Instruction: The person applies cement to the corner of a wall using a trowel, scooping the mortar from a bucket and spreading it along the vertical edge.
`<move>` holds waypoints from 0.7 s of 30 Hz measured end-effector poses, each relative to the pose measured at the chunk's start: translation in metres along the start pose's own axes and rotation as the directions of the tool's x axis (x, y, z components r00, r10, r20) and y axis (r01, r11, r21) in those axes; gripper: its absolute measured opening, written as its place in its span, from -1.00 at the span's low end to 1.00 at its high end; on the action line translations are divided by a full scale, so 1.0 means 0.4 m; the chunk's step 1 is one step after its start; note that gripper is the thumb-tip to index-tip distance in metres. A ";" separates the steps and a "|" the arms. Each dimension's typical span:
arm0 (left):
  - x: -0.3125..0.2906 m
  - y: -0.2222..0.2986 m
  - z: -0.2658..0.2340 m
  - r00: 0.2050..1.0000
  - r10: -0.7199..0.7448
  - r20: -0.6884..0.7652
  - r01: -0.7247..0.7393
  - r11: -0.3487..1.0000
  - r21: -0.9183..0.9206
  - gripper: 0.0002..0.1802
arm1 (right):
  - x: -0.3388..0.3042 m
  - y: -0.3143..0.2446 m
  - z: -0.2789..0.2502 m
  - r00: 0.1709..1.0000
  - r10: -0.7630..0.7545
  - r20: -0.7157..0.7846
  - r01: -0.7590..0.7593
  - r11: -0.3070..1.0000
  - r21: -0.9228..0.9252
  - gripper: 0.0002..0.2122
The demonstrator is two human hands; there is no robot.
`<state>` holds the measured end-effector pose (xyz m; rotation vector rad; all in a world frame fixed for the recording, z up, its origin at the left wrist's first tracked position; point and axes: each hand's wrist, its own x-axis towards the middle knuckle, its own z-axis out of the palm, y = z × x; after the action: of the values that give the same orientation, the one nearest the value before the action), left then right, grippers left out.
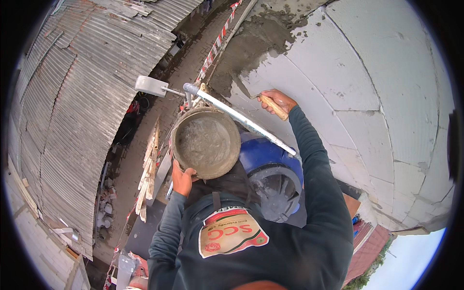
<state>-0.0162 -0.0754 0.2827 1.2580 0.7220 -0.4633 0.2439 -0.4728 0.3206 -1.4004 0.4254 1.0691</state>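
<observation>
My left hand (182,178) grips the near left rim of a round, mortar-caked bucket (235,140). Wet grey mortar (203,140) lies inside it. In my right hand (281,100) is a trowel (274,107), its wooden handle wrapped by my fingers. The trowel's narrow, mortar-covered blade points up and left, at the lower edge of the wet patch; whether it touches is hard to tell. Ahead and to the right stands a pale block wall (353,82). Dark wet mortar (256,43) covers its far left part with a ragged edge.
A white pipe (246,122) slants between bucket and wall, beside a lamp head (151,85). Below it sits a blue plastic drum (261,152). Wooden strips (149,166) stand left of the bucket. Red-and-white tape (217,46) runs above a paved alley; a corrugated roof (72,106) lies beyond.
</observation>
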 end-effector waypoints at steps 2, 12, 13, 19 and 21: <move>-0.020 0.006 0.010 0.999 0.023 -0.036 -0.023 1.000 0.001 -0.22 | -0.099 -0.029 0.013 0.983 -0.179 0.029 0.173 0.974 0.143 -0.70; -0.008 -0.005 0.009 0.993 0.116 -0.017 -0.114 0.989 0.093 -0.30 | 0.114 0.096 0.007 0.921 -0.305 -0.243 0.067 0.738 -0.671 -0.66; -0.007 -0.002 0.014 0.993 0.114 -0.004 -0.113 0.989 0.091 -0.30 | 0.195 0.163 -0.047 0.896 -0.353 -0.269 0.038 0.665 -0.746 -0.65; -0.025 0.014 0.012 0.997 0.071 -0.033 -0.069 0.997 0.038 -0.31 | 0.207 0.202 -0.044 0.816 -0.424 -0.393 0.046 0.726 -0.686 -0.59; -0.016 -0.006 0.011 0.992 0.121 -0.031 -0.119 0.991 0.056 -0.34 | 0.114 0.152 -0.004 0.805 -0.418 -0.421 0.080 0.780 -0.621 -0.61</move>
<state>-0.0212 -0.0806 0.2861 1.3549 0.6624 -0.3659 0.2188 -0.4688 0.2490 -2.2668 0.2931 0.5565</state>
